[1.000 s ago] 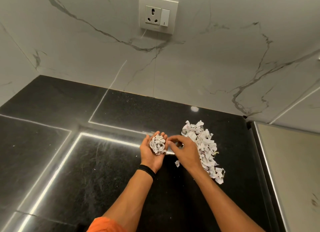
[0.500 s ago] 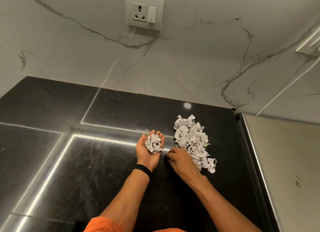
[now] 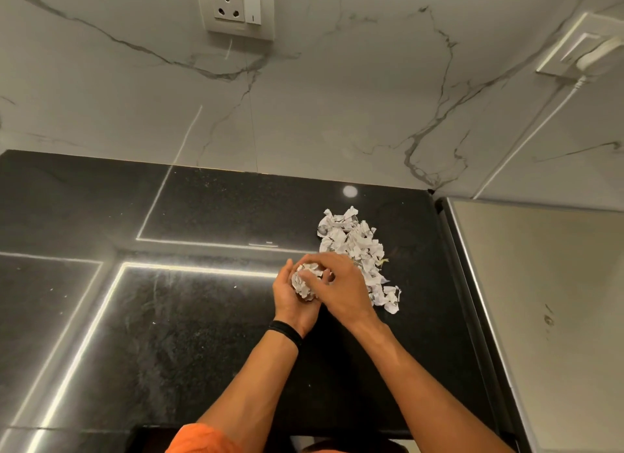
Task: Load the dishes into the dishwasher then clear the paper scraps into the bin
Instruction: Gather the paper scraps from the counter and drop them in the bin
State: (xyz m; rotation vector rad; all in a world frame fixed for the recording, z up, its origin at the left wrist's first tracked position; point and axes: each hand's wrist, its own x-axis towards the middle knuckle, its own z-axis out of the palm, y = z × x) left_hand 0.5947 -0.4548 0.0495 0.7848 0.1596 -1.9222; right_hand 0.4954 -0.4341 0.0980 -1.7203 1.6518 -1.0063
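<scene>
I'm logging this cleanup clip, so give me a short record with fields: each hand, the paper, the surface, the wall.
left hand: palm up, cupping a wad of crumpled white paper scraps
right hand: on top of the wad, fingers curled onto it
loose paper: pile of torn white paper scraps, lying just right of the hands
surface: glossy black stone counter
wall: beige socket and switch plate on white veined marble

Hands [image 3: 344,290] clasp scraps [image 3: 304,282] beside pile [image 3: 354,246].

Heap of torn white paper scraps [image 3: 351,246] on black stone counter [image 3: 202,334]. At its near left edge, crumpled white paper wad [image 3: 305,281] between left hand [image 3: 290,305] below, right hand [image 3: 344,287] above.
</scene>
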